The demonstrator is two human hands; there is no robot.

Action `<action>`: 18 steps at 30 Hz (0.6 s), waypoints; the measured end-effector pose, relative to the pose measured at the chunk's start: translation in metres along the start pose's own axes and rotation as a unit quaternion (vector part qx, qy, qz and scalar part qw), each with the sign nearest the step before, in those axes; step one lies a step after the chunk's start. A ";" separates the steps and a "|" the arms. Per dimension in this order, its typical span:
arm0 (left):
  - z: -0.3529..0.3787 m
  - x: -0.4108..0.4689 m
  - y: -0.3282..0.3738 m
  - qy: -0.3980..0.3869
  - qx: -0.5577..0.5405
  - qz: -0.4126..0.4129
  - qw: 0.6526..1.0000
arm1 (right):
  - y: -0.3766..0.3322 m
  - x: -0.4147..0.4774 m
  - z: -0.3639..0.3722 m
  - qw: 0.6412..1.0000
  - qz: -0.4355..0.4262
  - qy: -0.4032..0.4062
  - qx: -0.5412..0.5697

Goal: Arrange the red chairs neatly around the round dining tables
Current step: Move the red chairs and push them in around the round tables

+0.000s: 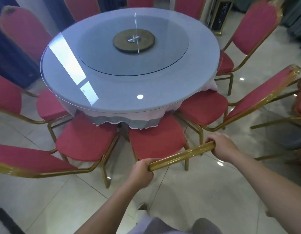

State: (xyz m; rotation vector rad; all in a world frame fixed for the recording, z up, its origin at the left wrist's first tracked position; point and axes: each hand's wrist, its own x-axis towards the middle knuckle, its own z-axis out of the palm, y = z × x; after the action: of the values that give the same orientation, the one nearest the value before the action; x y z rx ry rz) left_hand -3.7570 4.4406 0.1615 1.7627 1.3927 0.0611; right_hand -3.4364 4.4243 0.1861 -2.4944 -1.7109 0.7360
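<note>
Left hand (142, 168): fingers curled round the near-left end of the gold metal top rail (181, 155), clamped tight on the tube. Right hand (222, 147): fingers wrapped over the rail's other end, also clamped tight. Both forearms were bare and extended.

The rail belonged to the red-cushioned chair with the gold tubular frame (158, 142), directly in front. It stood at the near edge of the round glass-topped dining table (202, 53), its seat front tucked under the hanging pink and grey tablecloth (112, 119).

Hidden or unclear: the backrest was seen edge-on from above, so its padding did not show, only the rail. The front legs were covered by the seat and cloth. The far chairs were cut off by the upper frame edge. The upper-left chair back (23, 31) was blurred. A small object by the floor near the person's grey clothing could not be made out.

Surroundings: the left neighbour chair (85, 141) and the right neighbour chair (203, 108) stood just beside the held one, seats pointing in under the table. More red chairs ringed the table, and another was partly cut off at the right edge. On the table sat a round glass turntable (163, 65) over a brown disc base (133, 41). The floor (62, 200) was glossy pale tile. Dark blue drapery (9, 61) hung at left.
</note>
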 end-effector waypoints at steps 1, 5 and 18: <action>0.000 0.000 0.000 -0.002 -0.001 -0.005 1.000 | 0.000 0.001 0.001 1.000 -0.003 0.003 -0.012; -0.003 -0.002 0.002 0.001 0.016 -0.024 1.000 | 0.007 0.003 0.000 0.997 -0.053 0.008 -0.048; 0.045 -0.055 0.105 0.087 0.074 -0.090 0.989 | 0.111 -0.030 -0.013 0.955 -0.231 -0.109 0.150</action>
State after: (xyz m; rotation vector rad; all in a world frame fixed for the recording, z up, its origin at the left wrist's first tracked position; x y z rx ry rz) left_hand -3.6730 4.3699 0.2252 1.7779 1.7164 0.0127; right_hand -3.3431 4.3564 0.1771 -1.7748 -1.9662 1.1418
